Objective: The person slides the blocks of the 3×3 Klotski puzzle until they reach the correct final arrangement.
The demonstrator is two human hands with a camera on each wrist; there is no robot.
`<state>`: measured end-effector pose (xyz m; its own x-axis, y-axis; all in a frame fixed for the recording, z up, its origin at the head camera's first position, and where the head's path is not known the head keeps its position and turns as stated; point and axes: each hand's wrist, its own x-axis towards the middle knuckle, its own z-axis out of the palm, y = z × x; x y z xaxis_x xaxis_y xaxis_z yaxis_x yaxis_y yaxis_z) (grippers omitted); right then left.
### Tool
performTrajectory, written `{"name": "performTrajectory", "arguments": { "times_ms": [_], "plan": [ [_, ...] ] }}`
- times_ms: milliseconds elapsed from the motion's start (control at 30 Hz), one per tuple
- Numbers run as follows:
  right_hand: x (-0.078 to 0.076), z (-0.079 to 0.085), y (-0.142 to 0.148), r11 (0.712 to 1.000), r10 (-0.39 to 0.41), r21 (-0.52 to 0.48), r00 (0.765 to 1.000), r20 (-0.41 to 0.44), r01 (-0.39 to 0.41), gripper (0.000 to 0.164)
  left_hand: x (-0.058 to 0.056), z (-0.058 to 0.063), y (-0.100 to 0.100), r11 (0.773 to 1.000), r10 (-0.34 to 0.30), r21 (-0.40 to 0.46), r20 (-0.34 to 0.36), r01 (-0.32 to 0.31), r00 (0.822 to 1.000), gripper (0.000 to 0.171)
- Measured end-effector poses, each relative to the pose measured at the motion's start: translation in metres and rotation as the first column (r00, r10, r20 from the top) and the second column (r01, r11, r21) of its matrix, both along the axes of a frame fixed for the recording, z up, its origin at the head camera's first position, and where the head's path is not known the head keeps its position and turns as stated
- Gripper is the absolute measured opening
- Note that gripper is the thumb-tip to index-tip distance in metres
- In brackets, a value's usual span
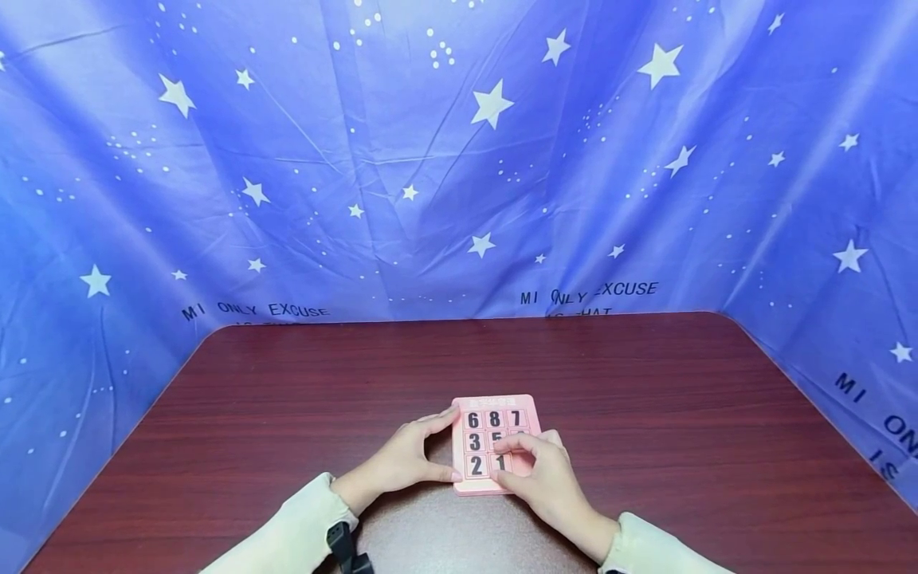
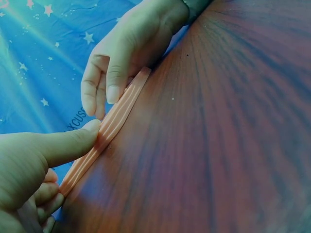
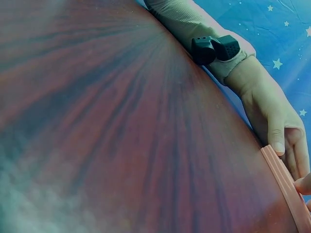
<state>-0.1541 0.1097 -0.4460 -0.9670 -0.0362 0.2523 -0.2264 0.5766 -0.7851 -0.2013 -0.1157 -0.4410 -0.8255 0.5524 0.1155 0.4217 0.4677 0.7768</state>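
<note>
A pink number slide puzzle (image 1: 495,418) lies flat on the table in the head view. Its top row reads 6, 8, 7, with 3 and 5 below, then 2 and 1. My left hand (image 1: 402,456) holds the puzzle by its left side, thumb at the lower corner and fingers at the upper one. My right hand (image 1: 548,476) lies over the lower right tiles, index fingertip by the 5 and thumb by the 1, hiding the tiles at the right. Edge-on in the left wrist view, the puzzle (image 2: 109,127) shows ridged sides, my left thumb (image 2: 73,145) against it.
The dark red wooden table (image 1: 323,375) surrounds the puzzle. Behind and beside it hangs a blue cloth (image 1: 402,143) with white stars and lettering. A black device (image 1: 346,548) is strapped at my left wrist, over a pale sleeve (image 1: 287,530).
</note>
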Motion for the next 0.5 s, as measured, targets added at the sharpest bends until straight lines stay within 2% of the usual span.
{"name": "performTrajectory", "arguments": {
  "times_ms": [500],
  "plan": [
    [0.0013,0.0005,0.0014,1.0,0.008,-0.018,1.0,-0.015,-0.008,0.034,0.0008,0.0006,0.0002,1.0,0.001,-0.007,0.0,-0.001,1.0,0.087]
  ]
}}
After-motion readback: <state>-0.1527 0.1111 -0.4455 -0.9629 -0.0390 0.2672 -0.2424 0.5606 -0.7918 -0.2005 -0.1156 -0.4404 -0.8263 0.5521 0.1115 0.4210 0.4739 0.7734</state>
